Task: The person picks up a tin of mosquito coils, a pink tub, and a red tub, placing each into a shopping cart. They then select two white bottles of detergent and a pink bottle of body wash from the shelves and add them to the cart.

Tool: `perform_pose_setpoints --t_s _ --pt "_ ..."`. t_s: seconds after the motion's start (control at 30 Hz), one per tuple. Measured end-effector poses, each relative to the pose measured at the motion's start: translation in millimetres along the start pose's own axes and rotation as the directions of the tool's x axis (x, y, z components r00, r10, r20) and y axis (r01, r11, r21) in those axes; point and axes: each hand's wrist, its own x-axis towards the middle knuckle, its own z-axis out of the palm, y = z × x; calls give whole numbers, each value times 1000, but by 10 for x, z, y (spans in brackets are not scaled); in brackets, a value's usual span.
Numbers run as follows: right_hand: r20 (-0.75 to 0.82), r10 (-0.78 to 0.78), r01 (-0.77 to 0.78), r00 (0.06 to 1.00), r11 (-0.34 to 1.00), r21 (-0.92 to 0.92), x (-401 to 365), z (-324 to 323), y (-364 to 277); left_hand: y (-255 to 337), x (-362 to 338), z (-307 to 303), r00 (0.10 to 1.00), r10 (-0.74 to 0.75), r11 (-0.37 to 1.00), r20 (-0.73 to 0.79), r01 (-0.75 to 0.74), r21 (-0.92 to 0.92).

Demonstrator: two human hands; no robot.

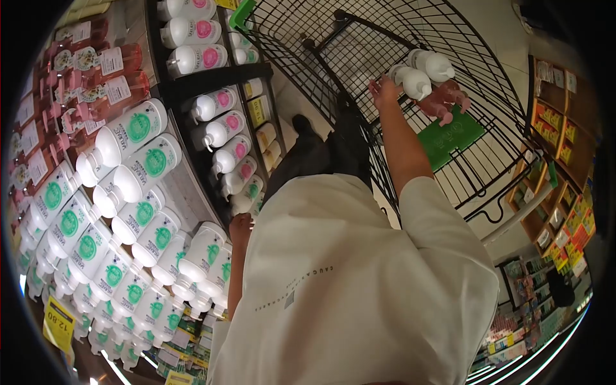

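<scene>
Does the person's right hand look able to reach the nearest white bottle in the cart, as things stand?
Probably yes: the right hand is close beside the nearest white bottle in the cart, and nothing visible blocks the way. Whether they touch is unclear.

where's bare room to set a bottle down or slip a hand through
The bare wire of the cart beyond the white bottles, toward the green corner piece, looks free. A hand could probably pass above the floor between shelf and cart. Crowded: the green-label bottles packed side by side, and where white and pink bottles lie by the green panel.
</scene>
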Motion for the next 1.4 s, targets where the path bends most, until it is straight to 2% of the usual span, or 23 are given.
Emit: perform_pose_setpoints --t_s 0.03,0.07,0.13,0.17,0.23,0.33,0.4,0.47,0.53,0.6,0.67,0.7,0.77,0.9,0.93,0.97,1.0,1.13,1.2,1.27,1.3,1.37,1.4 --pt "56 32 -34 998 998 46 330 -77 90 51 -49 -17 998 65 997 2 -65 37" --pt "69 50 -53 996 998 41 404 -99 76 77 -91 -18 998 53 998 -16 -52 42" --pt "125 72 -102 989 964 247 530 -68 -19 137 -153 37 999 21 999 -47 -22 -25" --pt "142 81 -114 986 963 243 561 -53 -82 139 -176 53 998 17 999 -66 -19 -28" --pt "62 128 -142 990 919 368 561 -51 -162 71 -222 59 998 -16 995 -58 11 -94" --pt "76 118 -139 990 899 415 508 -97 -163 -158 -204 151 996 -78 984 -32 72 -163" --pt "109 127 -161 986 897 412 592 -182 -112 -304 -138 244 999 -36 983 -24 31 -179" --pt "43 102 -111 994 909 402 546 -245 -79 -227 -205 261 1000 -9 982 -22 4 -191" --pt "21 97 -98 995 934 345 496 -320 -98 8 -260 285 997 63 998 -50 -65 -24" --pt "9 79 -78 997 956 281 462 -352 -191 -29 -224 360 997 22 998 -75 -26 -51" --pt "-19 37 -37 999 999 -10 409 -448 -294 -37 -232 423 991 75 997 -109 -75 4" --pt "1 28 -28 1000 999 -22 387 -492 -353 -43 -219 447 992 79 996 -101 -83 -33" --pt "121 41 -10 992 970 -243 342 -511 -470 -130 -105 526 992 69 992 -101 -79 -96" --pt "264 -11 101 964 938 -330 -245 -364 -616 -431 200 702 993 56 960 -104 -82 -267" --pt "316 -84 194 945 922 -336 -501 -325 -696 -523 287 770 995 29 940 -92 -58 -335" --pt "375 -152 287 914 897 -337 -822 -217 -782 -604 380 844 981 103 931 -162 -153 -333" --pt "342 -195 318 919 880 -353 -1222 -77 -881 -636 454 893 977 101 915 -189 -165 -368" --pt "540 -368 588 757 744 -317 -2022 301 -1327 -510 597 987 959 107 822 -262 -234 -519" --pt "618 -354 645 702 685 -339 -2482 539 -1413 -295 636 917 950 130 838 -284 -258 -481" --pt "670 -560 852 487 472 -225 -3283 750 -1251 -82 646 848 931 152 806 -333 -312 -504" --pt "703 -542 863 460 458 -212 -3412 814 -1210 34 666 808 913 193 788 -360 -362 -497" --pt "794 -549 954 262 270 -127 -3614 939 -1099 243 725 725 918 227 703 -326 -386 -597" --pt "817 -524 958 243 263 -116 -3775 1023 -982 324 754 690 893 297 663 -338 -448 -600"
